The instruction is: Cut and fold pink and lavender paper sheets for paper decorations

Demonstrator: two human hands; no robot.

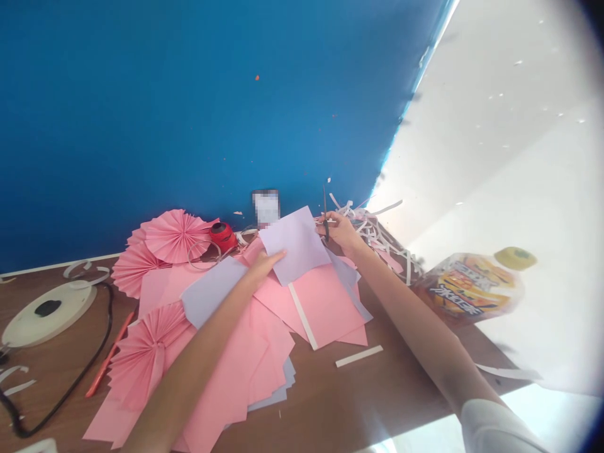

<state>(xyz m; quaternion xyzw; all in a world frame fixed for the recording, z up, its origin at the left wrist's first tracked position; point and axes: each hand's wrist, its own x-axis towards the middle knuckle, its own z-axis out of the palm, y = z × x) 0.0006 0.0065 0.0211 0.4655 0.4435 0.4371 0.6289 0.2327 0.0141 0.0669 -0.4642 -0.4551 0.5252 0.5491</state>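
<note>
My left hand (265,267) is closed on the lower left edge of a lavender paper sheet (297,245), which it holds up above the pile. In my right hand (343,231) is a pair of scissors (325,214), its dark blades pointing upward beside the sheet's right edge. The fingers are wrapped around the handles. Beneath both hands lie pink paper sheets (330,308) with more lavender paper (214,289) among them. A narrow white strip (302,318) rests across the pink paper.
Pleated pink paper fans (184,236) and a red spool (223,236) stand near the blue wall. Curled paper scraps (377,233) heap at the right, near a large drink bottle (472,286). Leftward are a red pen-like stick (109,355) and an oval corded device (50,314).
</note>
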